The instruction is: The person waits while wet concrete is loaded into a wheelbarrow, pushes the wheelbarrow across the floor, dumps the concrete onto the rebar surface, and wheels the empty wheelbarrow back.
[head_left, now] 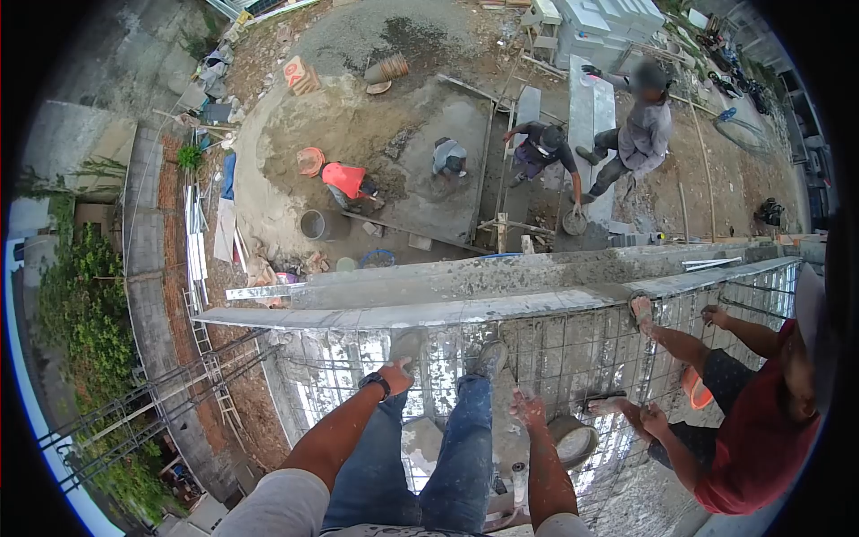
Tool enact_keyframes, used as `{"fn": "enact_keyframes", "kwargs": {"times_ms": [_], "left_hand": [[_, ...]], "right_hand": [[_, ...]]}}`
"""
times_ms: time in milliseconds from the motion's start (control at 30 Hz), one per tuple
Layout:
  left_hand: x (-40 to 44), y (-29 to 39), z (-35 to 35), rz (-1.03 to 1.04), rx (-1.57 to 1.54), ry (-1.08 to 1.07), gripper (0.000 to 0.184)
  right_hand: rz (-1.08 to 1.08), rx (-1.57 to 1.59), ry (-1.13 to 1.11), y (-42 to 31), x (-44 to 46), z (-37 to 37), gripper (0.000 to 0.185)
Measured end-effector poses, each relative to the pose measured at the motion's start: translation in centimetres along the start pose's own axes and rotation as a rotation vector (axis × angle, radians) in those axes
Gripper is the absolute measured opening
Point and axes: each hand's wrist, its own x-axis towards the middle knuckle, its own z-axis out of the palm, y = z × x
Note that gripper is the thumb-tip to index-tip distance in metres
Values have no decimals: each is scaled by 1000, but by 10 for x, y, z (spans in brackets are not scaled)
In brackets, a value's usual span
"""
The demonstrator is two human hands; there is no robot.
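My left hand (395,377), with a dark watch (377,385) on its wrist, is above my left knee. Its fingers are partly extended and nothing shows in them. My right hand (528,408) is held out beside my right leg, smeared with grey. Its fingers look apart, with no object visible between them. A round bucket (574,440) stands just right of that hand. Under me, steel mesh (573,349) lies over shiny metal decking, partly covered with wet concrete. A metal object (517,488) sits below my right hand; I cannot make out its kind.
A person in a red shirt (761,430) crouches at the right near an orange container (695,387). A concrete ledge (429,309) crosses ahead. Several people work below by a sand heap (286,152) and wet mix (447,134); one reaches to a bucket (574,222). Rebar (161,394) juts out left.
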Motion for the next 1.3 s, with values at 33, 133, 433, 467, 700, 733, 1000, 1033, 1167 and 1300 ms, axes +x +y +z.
{"fn": "enact_keyframes", "kwargs": {"times_ms": [33, 133, 433, 467, 700, 733, 1000, 1033, 1167, 1300], "left_hand": [[0, 1, -1, 16, -3, 9, 76], [-2, 5, -5, 9, 35, 0, 75], [-6, 10, -5, 29, 125, 12, 74], [-6, 10, -4, 18, 120, 12, 73], [-8, 16, -6, 28, 65, 27, 70], [-7, 15, -5, 39, 67, 29, 70], [-11, 12, -4, 91, 106, 127, 63], [-6, 8, 0, 110, 139, 174, 62], [-4, 6, -6, 123, 70, 121, 61], [5, -5, -1, 72, 71, 137, 60]], "right_hand": [[-2, 0, -3, 0, -2, 1, 31], [5, -6, -3, 19, 3, 0, 29], [40, -64, 62, 33, 5, 3, 33], [51, -64, 69, 33, 6, 4, 35], [32, -124, 55, 32, 12, 9, 40], [56, -119, 47, 35, 14, 9, 40], [31, -33, 81, 8, -1, 29, 41], [36, -21, 74, 1, -4, 31, 41], [24, 38, 20, 30, 13, 37, 40], [-14, 124, -7, 10, -4, 39, 37]]}}
